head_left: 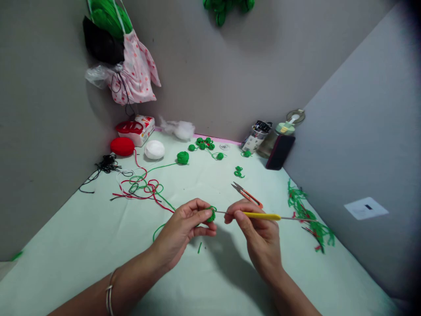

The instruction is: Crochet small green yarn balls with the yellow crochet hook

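My left hand (187, 228) pinches a small green crochet piece (212, 214) between thumb and fingers. In my right hand (256, 237) is a crochet hook with a yellow handle (263, 216), held between thumb and fingertips. Its thin metal shaft points left, with the tip at the green piece; whether it passes through a loop I cannot tell. Green yarn (167, 202) trails from behind my left hand toward a green yarn ball (183, 158). Just beyond my right hand lie orange-handled thread snips (246, 195). A short green yarn scrap (199, 248) rests below my left hand.
Red yarn (122, 146), a white yarn ball (154, 150) and tangled strands (144, 186) lie at left. Small green crocheted pieces (204, 143) sit at the back. A pen cup (256, 136) and phone (280, 152) stand back right. Green scraps (307, 210) line the right edge.
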### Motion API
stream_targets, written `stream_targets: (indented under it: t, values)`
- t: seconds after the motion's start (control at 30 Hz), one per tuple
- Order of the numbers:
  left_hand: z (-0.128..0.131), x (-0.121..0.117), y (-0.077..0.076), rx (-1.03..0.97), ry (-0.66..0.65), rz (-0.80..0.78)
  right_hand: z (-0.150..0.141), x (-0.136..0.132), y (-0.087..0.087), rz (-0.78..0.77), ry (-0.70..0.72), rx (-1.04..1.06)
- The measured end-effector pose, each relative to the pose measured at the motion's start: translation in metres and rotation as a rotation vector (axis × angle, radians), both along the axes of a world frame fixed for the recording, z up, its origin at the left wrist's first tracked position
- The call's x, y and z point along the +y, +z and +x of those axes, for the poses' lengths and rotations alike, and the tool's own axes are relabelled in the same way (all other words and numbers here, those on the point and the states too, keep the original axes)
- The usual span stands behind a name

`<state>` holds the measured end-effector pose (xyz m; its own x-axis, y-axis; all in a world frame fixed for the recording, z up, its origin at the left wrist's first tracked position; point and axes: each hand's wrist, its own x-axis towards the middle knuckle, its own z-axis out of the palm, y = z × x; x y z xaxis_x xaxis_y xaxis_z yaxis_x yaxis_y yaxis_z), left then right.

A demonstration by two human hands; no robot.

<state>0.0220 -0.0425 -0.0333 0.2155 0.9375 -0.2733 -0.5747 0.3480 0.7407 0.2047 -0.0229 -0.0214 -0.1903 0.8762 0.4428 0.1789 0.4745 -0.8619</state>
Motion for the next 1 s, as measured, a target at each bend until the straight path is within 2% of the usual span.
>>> stream_targets:
  t: [1.0]
  values:
    - [0.0005,-0.0003,-0.0017,0.027,-0.009,0.009,-0.0007,0.0,-0.0006,0.021,-0.007,-0.018]
